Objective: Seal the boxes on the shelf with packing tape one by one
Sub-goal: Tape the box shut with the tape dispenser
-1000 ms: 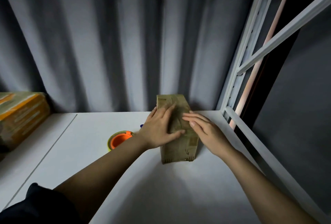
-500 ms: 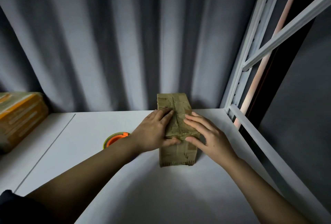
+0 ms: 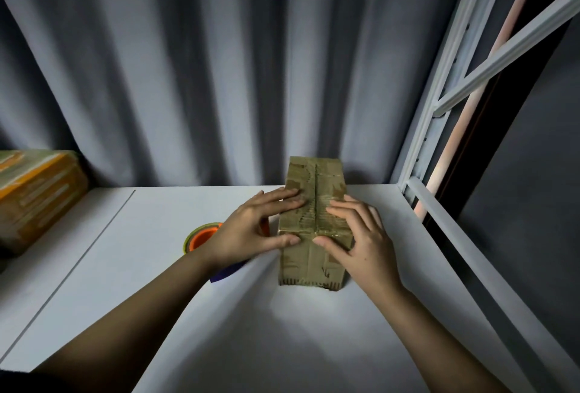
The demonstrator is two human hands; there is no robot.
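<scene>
Both hands, left and right, press flat, fingers straight, on the box; uneven pressure could wrinkle its tape.

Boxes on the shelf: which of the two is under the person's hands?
The small plain brown box at centre, pressed by both hands; the other box, with orange stripes, sits untouched at far left.

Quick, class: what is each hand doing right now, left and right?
Left hand: open, fingers flat, pressing the top of the cardboard box.
Right hand: open, fingers flat, pressing the same box top.
</scene>
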